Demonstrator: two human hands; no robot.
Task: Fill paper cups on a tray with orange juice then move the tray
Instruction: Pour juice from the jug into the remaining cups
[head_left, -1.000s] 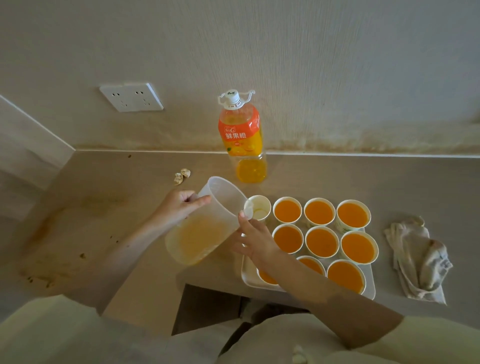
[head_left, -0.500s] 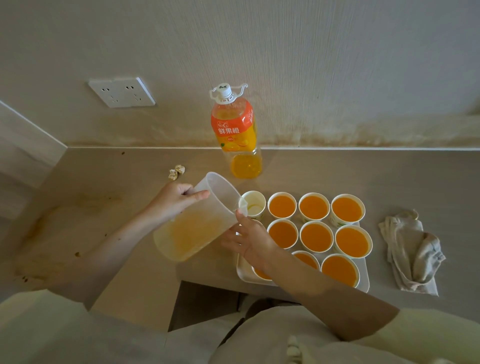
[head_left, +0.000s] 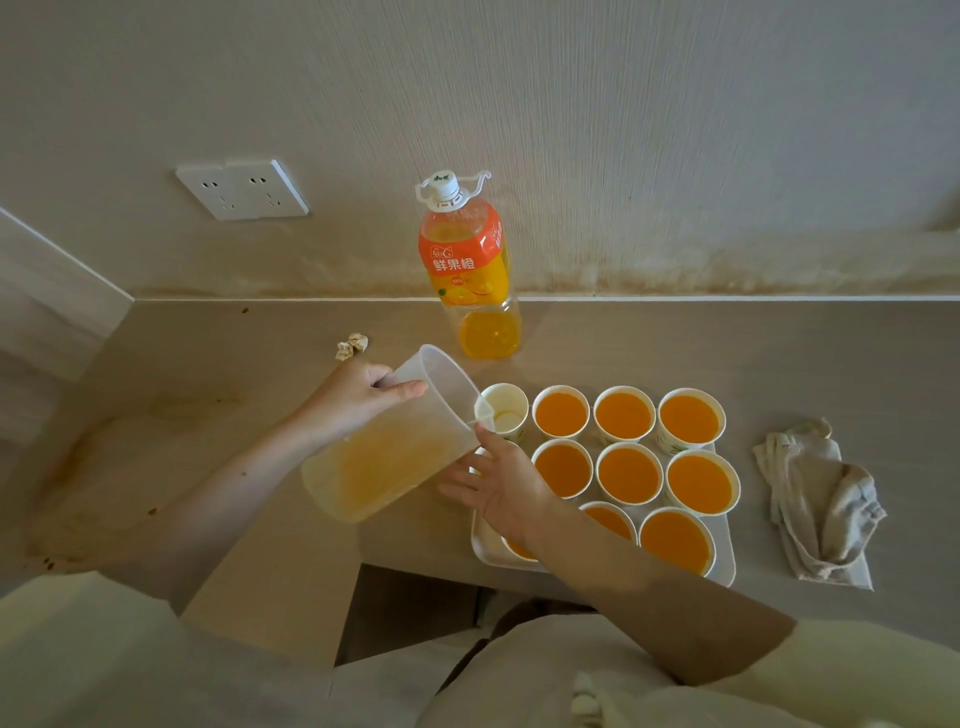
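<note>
My left hand (head_left: 358, 402) grips tilted translucent plastic pitcher (head_left: 395, 467) of juice, spout over nearly empty white paper cup (head_left: 504, 410) at far-left corner of white rectangular tray (head_left: 724, 564) on beige counter (head_left: 779, 364); right hand (head_left: 501, 486), fingers spread, touches pitcher below spout.

One head-worn wide view looks steeply down over the counter (head_left: 779, 364); close; facing the wall (head_left: 623, 130).
</note>
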